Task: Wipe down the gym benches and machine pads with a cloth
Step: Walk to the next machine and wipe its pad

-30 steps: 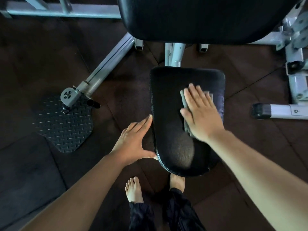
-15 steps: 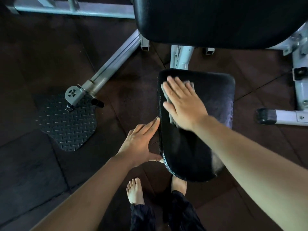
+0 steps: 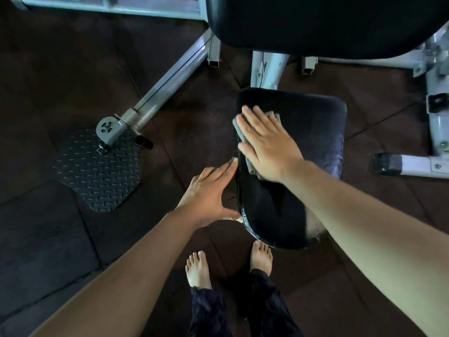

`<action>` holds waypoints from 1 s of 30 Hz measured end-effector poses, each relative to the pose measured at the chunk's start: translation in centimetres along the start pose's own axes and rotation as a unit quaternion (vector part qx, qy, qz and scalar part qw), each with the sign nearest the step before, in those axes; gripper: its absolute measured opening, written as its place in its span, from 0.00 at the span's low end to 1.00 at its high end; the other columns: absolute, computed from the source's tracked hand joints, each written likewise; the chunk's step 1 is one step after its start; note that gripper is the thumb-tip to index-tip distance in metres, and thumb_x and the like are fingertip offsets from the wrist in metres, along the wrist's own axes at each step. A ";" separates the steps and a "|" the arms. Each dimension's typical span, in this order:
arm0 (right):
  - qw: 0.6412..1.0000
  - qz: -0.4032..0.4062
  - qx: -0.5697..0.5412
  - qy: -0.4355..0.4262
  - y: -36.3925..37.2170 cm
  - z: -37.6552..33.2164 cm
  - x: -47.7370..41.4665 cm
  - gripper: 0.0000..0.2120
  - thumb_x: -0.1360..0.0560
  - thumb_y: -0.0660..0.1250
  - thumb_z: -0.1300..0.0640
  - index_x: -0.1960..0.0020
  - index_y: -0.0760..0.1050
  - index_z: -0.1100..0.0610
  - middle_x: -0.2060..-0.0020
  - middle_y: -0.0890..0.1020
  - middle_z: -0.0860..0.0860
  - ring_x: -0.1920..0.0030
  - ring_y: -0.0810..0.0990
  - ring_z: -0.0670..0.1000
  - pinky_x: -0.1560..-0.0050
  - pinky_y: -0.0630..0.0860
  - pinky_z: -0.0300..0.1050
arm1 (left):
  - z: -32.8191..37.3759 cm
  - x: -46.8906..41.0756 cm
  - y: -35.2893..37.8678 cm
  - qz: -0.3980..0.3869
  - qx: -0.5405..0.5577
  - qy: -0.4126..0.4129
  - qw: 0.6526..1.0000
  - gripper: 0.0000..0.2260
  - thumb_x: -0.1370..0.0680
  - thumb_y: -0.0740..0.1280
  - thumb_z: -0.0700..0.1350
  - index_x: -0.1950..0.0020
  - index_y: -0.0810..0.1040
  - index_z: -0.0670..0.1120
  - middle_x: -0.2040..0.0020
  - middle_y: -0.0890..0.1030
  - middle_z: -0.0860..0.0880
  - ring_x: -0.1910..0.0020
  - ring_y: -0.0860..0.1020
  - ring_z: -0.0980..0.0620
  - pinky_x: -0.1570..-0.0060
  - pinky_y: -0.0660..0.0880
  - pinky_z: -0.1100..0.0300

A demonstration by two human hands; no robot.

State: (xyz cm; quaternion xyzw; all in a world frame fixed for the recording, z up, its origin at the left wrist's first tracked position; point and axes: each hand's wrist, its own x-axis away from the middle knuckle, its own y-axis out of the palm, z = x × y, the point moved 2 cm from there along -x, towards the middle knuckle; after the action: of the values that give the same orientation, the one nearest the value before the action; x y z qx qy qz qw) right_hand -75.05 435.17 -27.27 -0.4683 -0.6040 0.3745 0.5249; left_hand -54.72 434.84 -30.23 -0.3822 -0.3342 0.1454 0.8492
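1. The right hand (image 3: 267, 144) lies flat and open on the grey cloth (image 3: 239, 128). Its fingers are straight, and it presses the cloth onto the black seat pad (image 3: 315, 132), near the pad's left edge.
2. The left hand (image 3: 206, 193) is open too. Its fingertips and thumb touch the pad's left side to steady it.
3. Push down with the whole palm so the cloth stays flat.
4. Wipe in long rows from edge to edge, and let the rows overlap a little.
5. A pale patch (image 3: 313, 228) shows at the near right corner. It may be dust or shine, so rub it.
6. Wipe the sides too. The big back pad (image 3: 315, 18) probably comes next.
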 end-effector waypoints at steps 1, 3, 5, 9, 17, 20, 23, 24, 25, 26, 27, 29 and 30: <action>1.000 0.001 -0.001 0.011 -0.2 0.1 -1.0 0.30 0.14 0.46 0.43 0.16 0.45 0.53 0.16 0.43 0.51 0.17 0.40 0.53 0.18 0.39 0.55 | 0.0 -0.1 0.0 0.000 -0.002 -0.002 1.000 0.59 0.31 0.75 0.68 0.17 0.34 0.59 0.16 0.44 0.62 0.21 0.52 0.53 0.21 0.56 0.49; 0.999 0.015 -0.011 0.043 0.2 -0.6 -0.5 0.31 0.14 0.46 0.43 0.16 0.46 0.55 0.16 0.45 0.52 0.17 0.42 0.54 0.18 0.43 0.58 | 0.0 -0.1 0.0 -0.003 -0.001 -0.004 1.000 0.59 0.32 0.75 0.68 0.17 0.36 0.58 0.16 0.45 0.62 0.21 0.53 0.53 0.22 0.57 0.48; 0.997 0.031 -0.020 0.072 1.5 -2.7 3.6 0.31 0.14 0.46 0.43 0.16 0.46 0.56 0.16 0.46 0.54 0.17 0.43 0.56 0.18 0.45 0.58 | 0.1 -0.1 0.2 0.001 0.001 -0.004 1.000 0.59 0.32 0.75 0.68 0.16 0.37 0.57 0.16 0.45 0.62 0.22 0.53 0.52 0.22 0.59 0.47; 0.997 0.013 -0.012 0.073 4.2 -6.8 12.0 0.32 0.14 0.47 0.43 0.16 0.44 0.56 0.16 0.44 0.54 0.17 0.40 0.55 0.18 0.46 0.58 | 0.2 0.4 0.6 0.001 0.001 -0.010 1.000 0.57 0.31 0.76 0.64 0.16 0.38 0.58 0.16 0.44 0.62 0.20 0.53 0.51 0.20 0.58 0.45; 0.979 0.061 -0.059 0.184 2.5 -2.7 5.9 0.31 0.14 0.44 0.44 0.16 0.45 0.57 0.16 0.46 0.55 0.17 0.43 0.55 0.18 0.45 0.57 | 0.2 0.2 0.4 0.000 -0.003 -0.010 1.000 0.59 0.32 0.76 0.68 0.16 0.38 0.57 0.16 0.46 0.61 0.20 0.53 0.52 0.21 0.59 0.45; 0.989 0.031 -0.035 0.143 4.7 -6.1 13.8 0.31 0.14 0.43 0.43 0.16 0.43 0.57 0.16 0.44 0.54 0.17 0.40 0.55 0.18 0.44 0.57 | 0.4 0.3 0.3 0.002 -0.006 -0.013 1.000 0.58 0.31 0.76 0.66 0.16 0.38 0.57 0.15 0.47 0.60 0.20 0.53 0.52 0.21 0.60 0.44; 0.990 0.011 -0.026 0.141 5.2 -4.0 16.4 0.30 0.13 0.42 0.43 0.16 0.43 0.56 0.17 0.43 0.53 0.17 0.39 0.54 0.18 0.45 0.57 | 0.4 0.2 0.2 0.004 -0.013 -0.015 1.000 0.59 0.32 0.76 0.67 0.16 0.38 0.57 0.15 0.48 0.60 0.20 0.53 0.52 0.21 0.60 0.45; 0.985 0.016 -0.028 0.168 4.9 -2.3 15.3 0.30 0.14 0.41 0.43 0.16 0.43 0.56 0.17 0.43 0.54 0.17 0.40 0.55 0.18 0.46 0.57 | 0.4 0.1 0.2 0.005 -0.015 -0.016 1.000 0.59 0.32 0.76 0.67 0.16 0.38 0.57 0.15 0.48 0.60 0.20 0.53 0.52 0.21 0.59 0.45; 0.978 0.033 -0.038 0.202 4.3 -0.4 13.7 0.31 0.14 0.41 0.43 0.16 0.44 0.56 0.17 0.44 0.55 0.17 0.41 0.56 0.18 0.47 0.57 | 0.4 0.1 0.3 0.005 -0.015 -0.017 1.000 0.59 0.32 0.76 0.68 0.16 0.38 0.57 0.16 0.48 0.60 0.20 0.53 0.52 0.21 0.59 0.45; 0.969 0.053 -0.052 0.235 3.6 1.5 12.0 0.32 0.15 0.41 0.43 0.16 0.46 0.57 0.17 0.46 0.56 0.17 0.44 0.57 0.18 0.48 0.58 | 0.4 0.1 0.3 0.006 -0.015 -0.018 1.000 0.59 0.32 0.76 0.68 0.16 0.38 0.57 0.16 0.49 0.60 0.20 0.53 0.53 0.21 0.59 0.45; 0.961 0.067 -0.066 0.259 3.1 3.2 10.6 0.33 0.16 0.41 0.42 0.16 0.47 0.58 0.17 0.47 0.56 0.17 0.45 0.57 0.18 0.49 0.58 | 0.4 0.2 0.2 0.008 -0.016 -0.018 1.000 0.59 0.32 0.76 0.68 0.16 0.38 0.57 0.16 0.49 0.59 0.20 0.54 0.52 0.21 0.60 0.45; 0.956 0.076 -0.076 0.273 2.8 4.4 9.8 0.33 0.15 0.42 0.42 0.16 0.46 0.59 0.17 0.47 0.57 0.17 0.45 0.57 0.18 0.48 0.58 | 0.4 0.1 0.2 0.007 -0.019 -0.021 1.000 0.59 0.32 0.76 0.68 0.16 0.38 0.57 0.15 0.49 0.59 0.20 0.54 0.52 0.21 0.60 0.44; 0.958 0.077 -0.073 0.266 3.2 3.7 10.7 0.32 0.15 0.43 0.43 0.16 0.45 0.59 0.17 0.47 0.57 0.17 0.45 0.57 0.18 0.48 0.58 | 0.5 0.2 0.2 0.004 -0.021 -0.021 1.000 0.59 0.32 0.76 0.68 0.16 0.39 0.57 0.15 0.49 0.59 0.20 0.54 0.52 0.21 0.60 0.44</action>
State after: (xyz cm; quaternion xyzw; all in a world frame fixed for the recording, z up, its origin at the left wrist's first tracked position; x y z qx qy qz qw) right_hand -78.24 446.48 -27.88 -0.6334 -0.4301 0.2304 0.6007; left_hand -54.94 435.31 -30.04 -0.3985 -0.3537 0.1499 0.8328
